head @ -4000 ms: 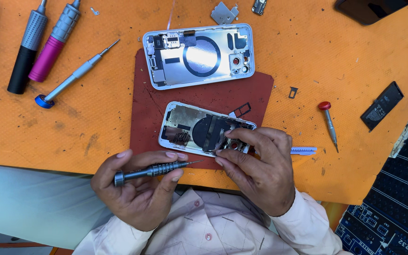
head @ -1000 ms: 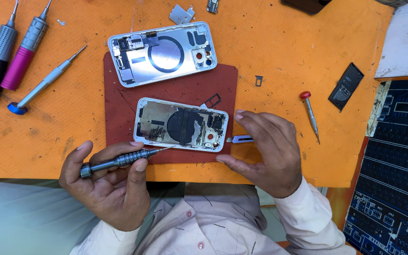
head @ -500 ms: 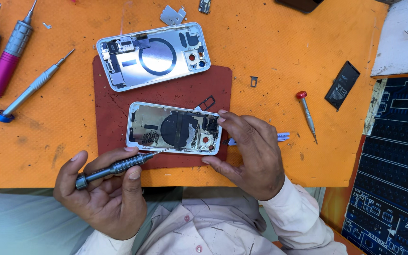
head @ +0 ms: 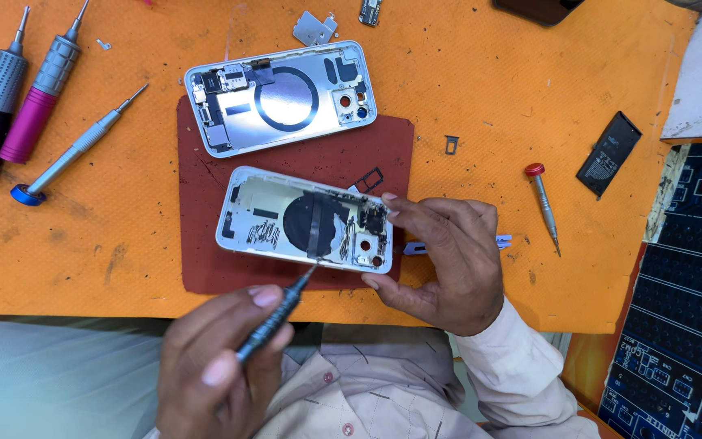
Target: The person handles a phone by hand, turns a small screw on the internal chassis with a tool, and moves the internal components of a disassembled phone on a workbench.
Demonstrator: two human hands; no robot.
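Holding the dark screwdriver in your left hand, you now have its tip down at the near edge of the opened phone shell, just below the dark round coil in its middle. Half a second ago the tool lay nearly flat in that hand with its tip short of the shell; now it is tilted up and the tip meets the frame, so your work has moved from readying the tool to touching the part. The grip of that hand is closed around the shaft, fingers wrapped and thumb on top.

Your right hand has barely shifted: it rests at the camera end of the shell, thumb and fingertips curled against both its edges, steadying it on the dark red mat. Its fingers are bent but not fully clenched.

A second opened shell lies farther off, half on the mat. On the orange surface sit three spare drivers at the far left, a red-capped driver and a small black battery at the right.
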